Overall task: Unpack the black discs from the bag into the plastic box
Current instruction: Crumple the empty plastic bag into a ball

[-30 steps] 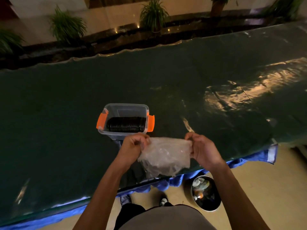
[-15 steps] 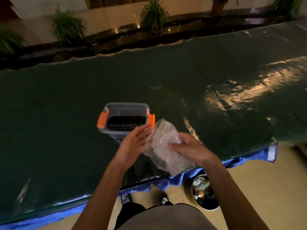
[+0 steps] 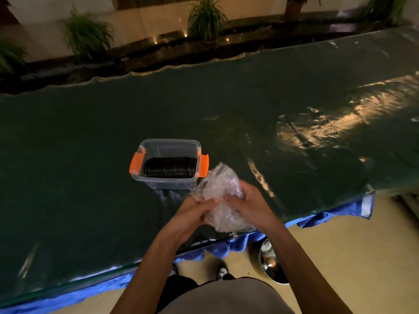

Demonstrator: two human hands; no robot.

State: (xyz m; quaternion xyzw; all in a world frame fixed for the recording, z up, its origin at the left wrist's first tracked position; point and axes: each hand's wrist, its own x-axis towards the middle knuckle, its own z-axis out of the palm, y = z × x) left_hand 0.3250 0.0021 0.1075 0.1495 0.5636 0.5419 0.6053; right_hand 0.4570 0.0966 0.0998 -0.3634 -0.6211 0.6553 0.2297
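A clear plastic box with orange side clips stands on the dark green table. A row of black discs lies on edge inside it. Just right of and nearer than the box, both hands hold a crumpled clear plastic bag above the table's near edge. My left hand grips the bag's lower left side. My right hand closes over its right side. I see no discs inside the bag.
The table is covered with glossy dark green sheeting over a blue cloth hanging at the near edge. A round metal bin stands on the floor below my right arm. Potted plants line the far side.
The bag was stretched flat between both hands, then gathered. Now the hands have come together and crumple it into a bundle, slightly lower and nearer the table edge.
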